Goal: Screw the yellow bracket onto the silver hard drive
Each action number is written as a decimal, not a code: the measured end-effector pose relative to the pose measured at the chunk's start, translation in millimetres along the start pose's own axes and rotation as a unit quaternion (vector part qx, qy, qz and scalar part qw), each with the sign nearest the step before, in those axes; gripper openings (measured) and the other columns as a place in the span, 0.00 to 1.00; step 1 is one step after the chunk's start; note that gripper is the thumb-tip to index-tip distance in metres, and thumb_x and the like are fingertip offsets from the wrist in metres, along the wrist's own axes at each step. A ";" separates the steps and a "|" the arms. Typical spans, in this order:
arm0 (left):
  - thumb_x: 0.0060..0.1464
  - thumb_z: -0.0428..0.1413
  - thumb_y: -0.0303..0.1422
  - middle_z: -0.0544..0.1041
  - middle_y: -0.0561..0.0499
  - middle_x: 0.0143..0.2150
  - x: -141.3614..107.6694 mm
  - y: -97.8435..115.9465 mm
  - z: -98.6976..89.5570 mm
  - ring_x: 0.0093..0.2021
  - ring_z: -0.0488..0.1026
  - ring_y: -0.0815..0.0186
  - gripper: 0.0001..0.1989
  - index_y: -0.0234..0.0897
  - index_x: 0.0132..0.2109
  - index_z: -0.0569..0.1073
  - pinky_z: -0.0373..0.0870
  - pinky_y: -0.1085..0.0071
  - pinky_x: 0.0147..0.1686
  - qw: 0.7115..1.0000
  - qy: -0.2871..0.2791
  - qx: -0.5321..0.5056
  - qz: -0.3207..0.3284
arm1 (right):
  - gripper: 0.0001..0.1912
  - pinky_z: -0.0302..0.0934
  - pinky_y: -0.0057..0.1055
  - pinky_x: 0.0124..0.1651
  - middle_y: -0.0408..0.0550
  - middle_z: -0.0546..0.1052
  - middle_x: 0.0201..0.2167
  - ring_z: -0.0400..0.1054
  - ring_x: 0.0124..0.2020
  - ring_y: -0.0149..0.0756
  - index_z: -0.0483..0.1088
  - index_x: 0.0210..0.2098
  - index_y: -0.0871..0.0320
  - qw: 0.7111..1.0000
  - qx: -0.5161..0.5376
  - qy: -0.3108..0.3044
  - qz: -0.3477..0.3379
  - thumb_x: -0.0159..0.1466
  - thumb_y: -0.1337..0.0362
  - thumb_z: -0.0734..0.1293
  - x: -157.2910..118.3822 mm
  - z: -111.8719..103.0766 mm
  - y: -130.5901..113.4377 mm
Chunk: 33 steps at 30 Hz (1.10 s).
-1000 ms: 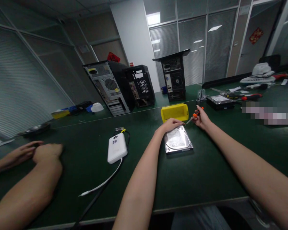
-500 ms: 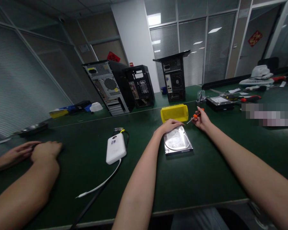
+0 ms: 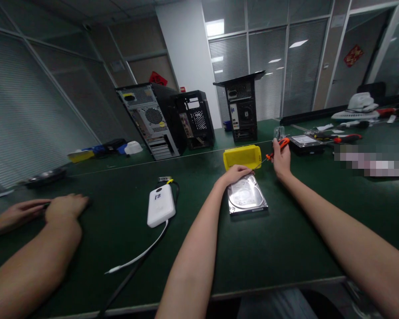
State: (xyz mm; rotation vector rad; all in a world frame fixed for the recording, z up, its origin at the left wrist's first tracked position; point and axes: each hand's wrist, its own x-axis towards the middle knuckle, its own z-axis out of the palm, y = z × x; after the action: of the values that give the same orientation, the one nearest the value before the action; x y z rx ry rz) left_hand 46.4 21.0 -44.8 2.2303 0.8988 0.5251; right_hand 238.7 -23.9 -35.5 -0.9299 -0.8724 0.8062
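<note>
A silver hard drive [image 3: 247, 196] lies flat on the green table [image 3: 272, 248]. My left hand [image 3: 236, 174] rests over its far left corner, the fingers laid along the far edge and holding it down. In my right hand [image 3: 281, 160], just beyond the drive's far right corner, is a screwdriver [image 3: 283, 142] with an orange and black handle. Its thin shaft slants down to the left, toward the drive's far edge near my left fingertips; whether the tip touches I cannot tell. Right behind the drive stands a yellow plastic box [image 3: 242, 156].
Another hard drive [image 3: 305, 142] and pliers [image 3: 347, 138] lie at the right. A white power bank [image 3: 161, 206] with a cable sits on the left. Computer cases [image 3: 244, 108] stand at the back. Another person's hands [image 3: 66, 208] are at far left.
My right hand has turned and lifted the screwdriver handle, so it points more upward and the shaft lies differently. The left hand and the hard drive stay put.
</note>
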 end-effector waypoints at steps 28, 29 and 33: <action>0.54 0.54 0.40 0.79 0.46 0.42 3.4 -8.4 0.8 0.42 0.72 0.64 0.19 0.30 0.45 0.78 0.65 0.72 0.43 1.000 0.016 0.003 0.012 | 0.15 0.51 0.26 0.30 0.42 0.64 0.22 0.58 0.23 0.31 0.60 0.32 0.55 0.963 -0.177 0.046 -0.199 0.60 0.49 0.60 -19.0 12.1 -12.9; 0.54 0.54 0.40 0.79 0.46 0.42 3.2 -7.9 0.9 0.42 0.72 0.64 0.19 0.30 0.45 0.78 0.65 0.72 0.44 1.000 0.016 0.001 0.011 | 0.15 0.51 0.26 0.30 0.42 0.64 0.22 0.58 0.23 0.31 0.60 0.32 0.55 0.963 -0.177 0.046 -0.197 0.60 0.49 0.61 -19.2 12.3 -13.0; 0.53 0.54 0.40 0.79 0.46 0.42 2.2 -5.9 0.4 0.41 0.72 0.64 0.18 0.30 0.44 0.78 0.65 0.71 0.44 1.000 0.012 -0.012 0.008 | 0.16 0.51 0.26 0.30 0.42 0.64 0.22 0.58 0.23 0.31 0.61 0.33 0.55 0.965 -0.171 0.049 -0.194 0.60 0.49 0.61 -19.3 12.8 -13.9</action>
State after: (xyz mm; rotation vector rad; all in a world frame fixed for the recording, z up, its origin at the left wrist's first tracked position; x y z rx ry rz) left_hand 45.5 25.6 -49.0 2.2151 0.8836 0.5684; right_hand 222.1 -41.7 -23.8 -1.0451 -1.0848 0.2713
